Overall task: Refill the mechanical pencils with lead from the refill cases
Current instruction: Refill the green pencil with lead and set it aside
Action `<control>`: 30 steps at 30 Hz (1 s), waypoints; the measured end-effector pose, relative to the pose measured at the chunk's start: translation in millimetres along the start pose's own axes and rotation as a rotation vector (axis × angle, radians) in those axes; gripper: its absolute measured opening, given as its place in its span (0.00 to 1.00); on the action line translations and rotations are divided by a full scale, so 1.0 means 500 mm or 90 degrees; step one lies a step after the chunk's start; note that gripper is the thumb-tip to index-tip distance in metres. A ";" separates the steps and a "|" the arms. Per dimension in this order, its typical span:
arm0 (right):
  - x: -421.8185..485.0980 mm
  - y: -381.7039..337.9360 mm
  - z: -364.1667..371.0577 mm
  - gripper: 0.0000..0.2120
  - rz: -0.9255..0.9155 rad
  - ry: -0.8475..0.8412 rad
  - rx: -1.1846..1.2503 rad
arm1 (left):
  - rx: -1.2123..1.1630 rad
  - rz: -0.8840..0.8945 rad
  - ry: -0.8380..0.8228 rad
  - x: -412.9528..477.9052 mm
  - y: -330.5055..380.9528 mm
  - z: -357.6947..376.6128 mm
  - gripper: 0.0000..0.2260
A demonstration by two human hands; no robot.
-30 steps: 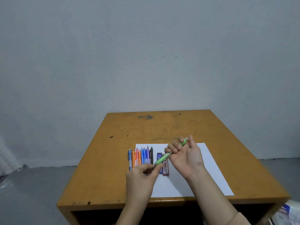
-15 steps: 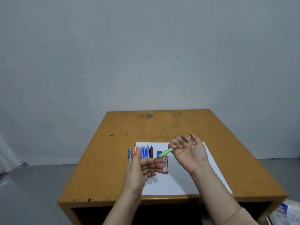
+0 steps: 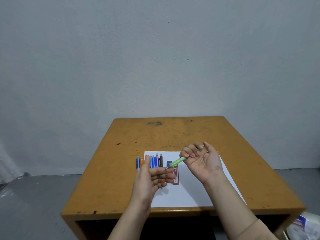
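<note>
- the right hand [image 3: 202,161] is palm up over the sheet of white paper [image 3: 190,191]. its fingers [image 3: 186,154] are curled round the upper half of the translucent green plastic mechanical pencil [image 3: 176,161], which is off the worn yellow-brown wooden table [image 3: 155,135].
- the pencil's long axis slants from the cap end, between the right thumb and fingertips, down and to the person's left. its fine metal tip is at the left hand [image 3: 152,177].
- the left hand holds nothing. it is palm turned inward with fingers [image 3: 166,175] loosely extended, the tip at or just beside the topmost finger; i cannot tell whether they touch.
- the lead lies below and just left of the pencil. the small dark blue lead refill case [image 3: 169,163] and the flat red lead refill case [image 3: 176,179] rest on the paper under the pencil's tip end, their long sides running away from the person.
- the free left hand is nearer to both cases, and the red one is just beside its fingertips. the likely next step is for the left hand to pick up a case while the right keeps the pencil.
- the cap end is buried in the right hand's grasp, so it probably has to be freed before lead can go in.
- the row of coloured plastic mechanical pencils [image 3: 152,161] lies side by side at the paper's left edge, partly behind the left hand.
</note>
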State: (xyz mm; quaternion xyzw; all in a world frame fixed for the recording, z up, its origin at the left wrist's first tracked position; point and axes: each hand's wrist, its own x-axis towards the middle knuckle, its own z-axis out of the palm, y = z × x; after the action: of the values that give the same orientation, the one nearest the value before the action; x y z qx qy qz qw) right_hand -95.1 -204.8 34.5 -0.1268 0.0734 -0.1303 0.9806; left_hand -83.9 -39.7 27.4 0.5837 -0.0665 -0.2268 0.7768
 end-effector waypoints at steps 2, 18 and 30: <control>0.000 0.001 -0.001 0.22 0.007 0.000 0.004 | -0.001 -0.001 0.001 0.000 -0.001 0.000 0.35; -0.027 0.016 0.039 0.17 -0.106 -0.022 -0.190 | 0.154 0.169 0.075 -0.020 -0.006 0.010 0.07; -0.037 0.030 0.033 0.26 -0.374 0.013 -0.575 | 0.170 0.200 0.136 -0.013 -0.029 0.015 0.09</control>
State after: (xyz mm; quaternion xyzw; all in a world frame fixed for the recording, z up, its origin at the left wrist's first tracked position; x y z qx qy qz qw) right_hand -106.5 -181.8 48.3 -0.5498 0.0929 -0.3558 0.7500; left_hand -96.3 -46.6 17.4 0.6846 -0.1030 -0.0292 0.7210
